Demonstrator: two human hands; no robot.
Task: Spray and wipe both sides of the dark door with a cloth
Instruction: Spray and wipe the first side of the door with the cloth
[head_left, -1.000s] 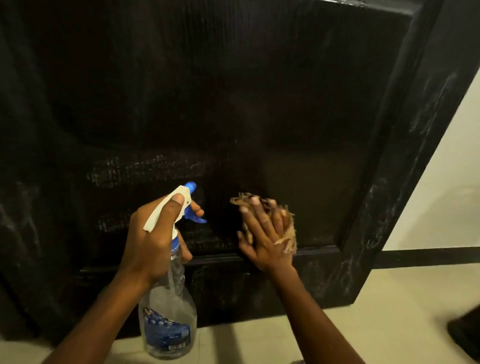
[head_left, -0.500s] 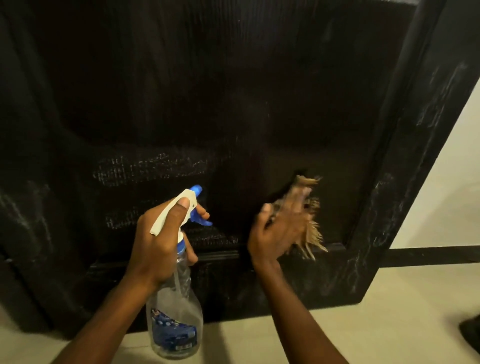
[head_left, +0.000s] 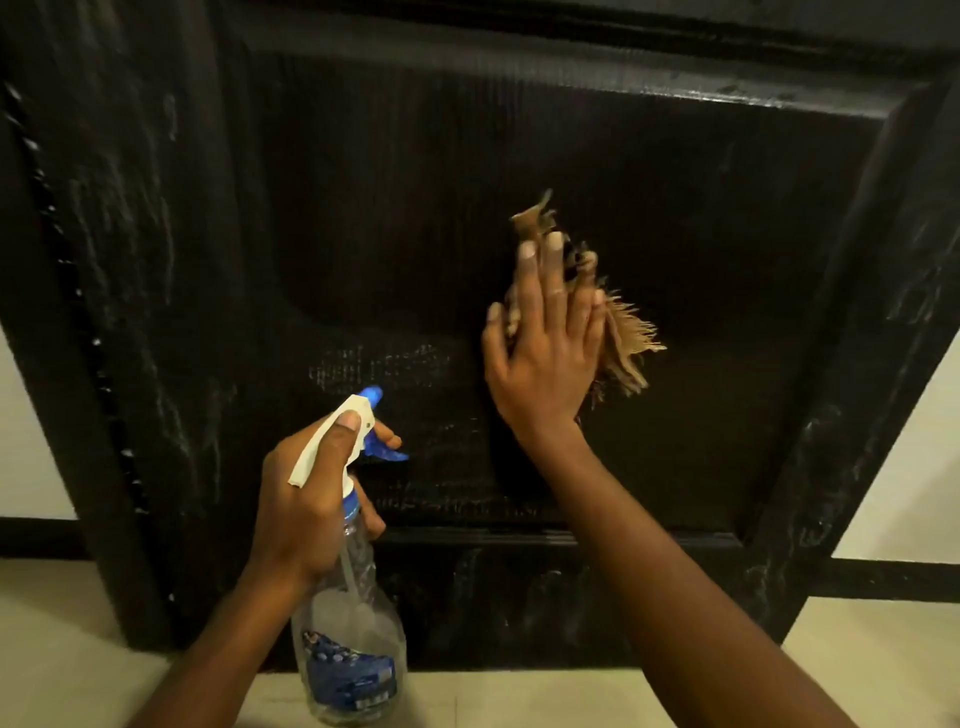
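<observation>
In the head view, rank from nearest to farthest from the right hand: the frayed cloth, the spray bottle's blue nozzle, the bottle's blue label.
1. Frayed cloth: pinned under the right hand against the door panel.
2. Blue nozzle: lower left, above the left hand.
3. Blue label: bottom of the bottle, by the floor.

The right hand (head_left: 540, 353) presses a frayed cloth (head_left: 623, 332) flat against the dark door (head_left: 415, 208).

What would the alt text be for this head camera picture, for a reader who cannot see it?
A person's right hand presses a frayed tan cloth flat against the recessed panel of a dark wooden door. The left hand holds a clear plastic spray bottle with a white and blue trigger, nozzle toward the door, above a pale tiled floor.
</observation>
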